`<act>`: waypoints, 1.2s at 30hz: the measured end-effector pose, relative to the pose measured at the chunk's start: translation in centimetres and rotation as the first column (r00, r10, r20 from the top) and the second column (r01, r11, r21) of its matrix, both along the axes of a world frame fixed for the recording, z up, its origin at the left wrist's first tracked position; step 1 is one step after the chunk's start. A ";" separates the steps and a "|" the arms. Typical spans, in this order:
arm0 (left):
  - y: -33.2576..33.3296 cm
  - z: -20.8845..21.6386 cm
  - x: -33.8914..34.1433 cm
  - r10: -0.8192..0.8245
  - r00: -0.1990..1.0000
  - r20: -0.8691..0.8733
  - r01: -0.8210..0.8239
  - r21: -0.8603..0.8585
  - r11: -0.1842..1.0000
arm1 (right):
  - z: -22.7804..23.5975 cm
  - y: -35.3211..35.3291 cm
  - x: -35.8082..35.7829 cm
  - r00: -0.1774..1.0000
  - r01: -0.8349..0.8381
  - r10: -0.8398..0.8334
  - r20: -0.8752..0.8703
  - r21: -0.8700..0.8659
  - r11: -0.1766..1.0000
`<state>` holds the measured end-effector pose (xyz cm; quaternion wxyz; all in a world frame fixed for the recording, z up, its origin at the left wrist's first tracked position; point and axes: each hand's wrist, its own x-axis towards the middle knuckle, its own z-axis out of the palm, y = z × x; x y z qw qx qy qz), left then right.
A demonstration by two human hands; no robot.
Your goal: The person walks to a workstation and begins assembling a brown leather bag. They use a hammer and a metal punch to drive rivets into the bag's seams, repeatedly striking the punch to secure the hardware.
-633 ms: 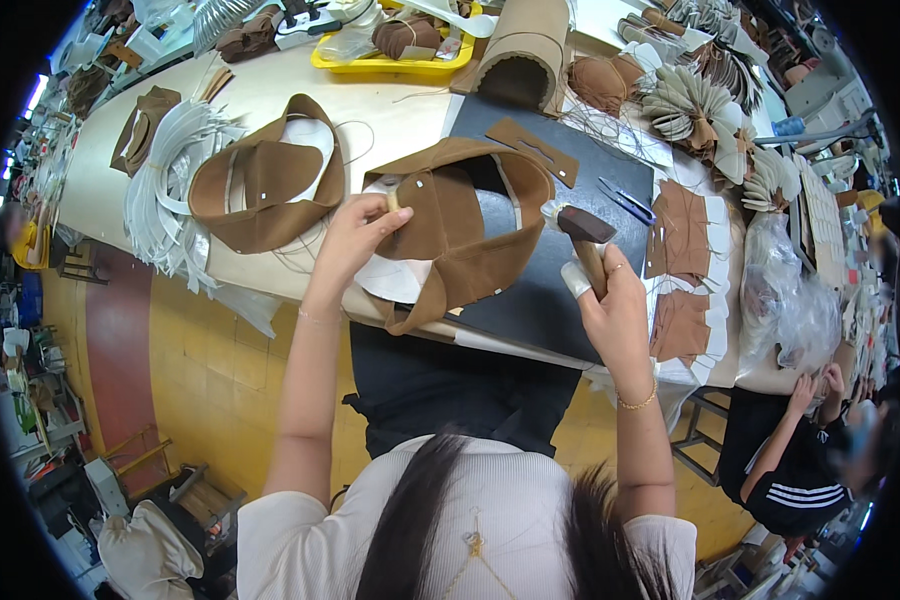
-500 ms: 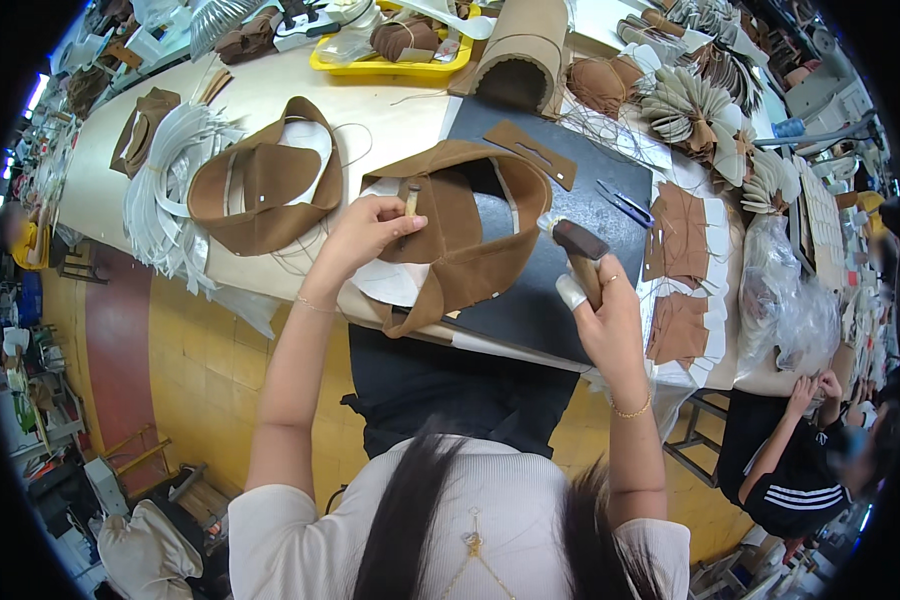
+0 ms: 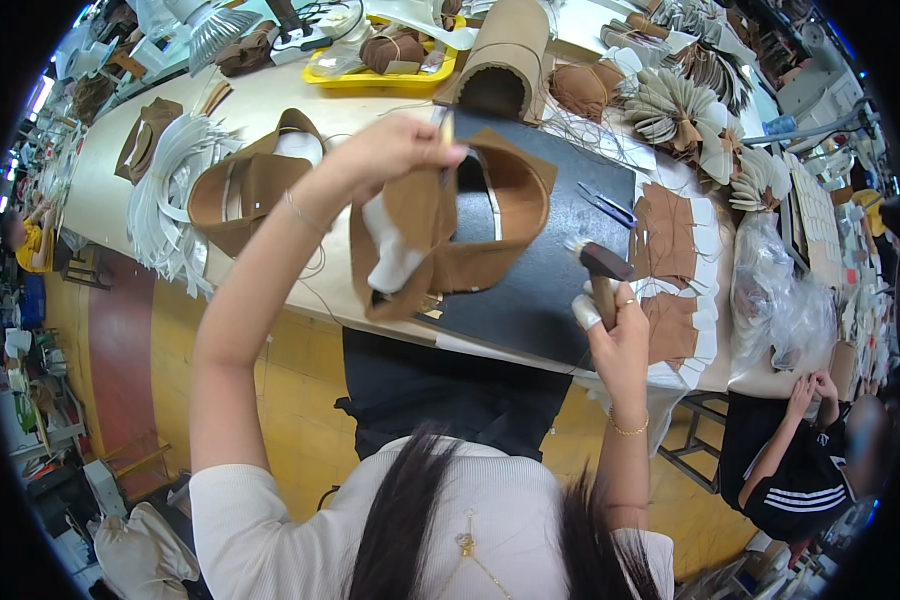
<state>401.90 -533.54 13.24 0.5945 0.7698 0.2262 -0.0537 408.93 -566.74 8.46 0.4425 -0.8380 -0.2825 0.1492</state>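
Observation:
My left hand [image 3: 395, 150] is raised above the table and pinches the top of a brown suede-like cut piece [image 3: 450, 235] with a white lining. The piece hangs down from my fingers, its lower end near the black mat [image 3: 545, 290]. My right hand [image 3: 618, 325] grips the handle of a small hammer [image 3: 602, 268], head pointing up and left, over the mat's right edge. A finger of that hand wears white tape.
More brown pieces [image 3: 255, 185] and white strips [image 3: 165, 200] lie left on the long table. A cardboard roll [image 3: 500, 60], a yellow tray [image 3: 380, 60], tweezers [image 3: 605, 203] and brown-and-white cut parts [image 3: 675, 260] lie around. Another person [image 3: 800, 450] sits at lower right.
My left hand has lifted the brown piece off the mat and holds it up. My right hand with the hammer has shifted slightly down and right.

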 end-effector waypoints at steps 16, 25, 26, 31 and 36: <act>-9.1 -6.2 -11.3 0.736 0.676 -0.015 -0.698 -0.333 0.634 | 2.2 -0.2 -0.7 0.957 0.120 -0.096 -0.273 0.074 0.990; -11.8 -11.7 -16.8 0.717 0.690 0.100 -0.683 -0.239 0.691 | 0.2 4.8 -4.9 0.833 -0.495 0.536 0.136 -0.249 0.833; -11.6 -11.8 -17.0 0.725 0.686 0.064 -0.702 -0.204 0.682 | -0.1 5.2 -5.3 0.799 -0.524 0.576 0.176 -0.267 0.809; -10.1 -12.1 -17.7 0.731 0.672 0.120 -0.704 -0.204 0.680 | -2.4 7.3 -5.4 0.757 -0.474 0.599 0.260 -0.412 0.778; -9.6 -10.1 -18.4 0.821 0.566 0.078 -0.706 -0.467 0.532 | -3.4 8.3 -5.1 0.803 -0.440 0.560 0.203 -0.429 0.788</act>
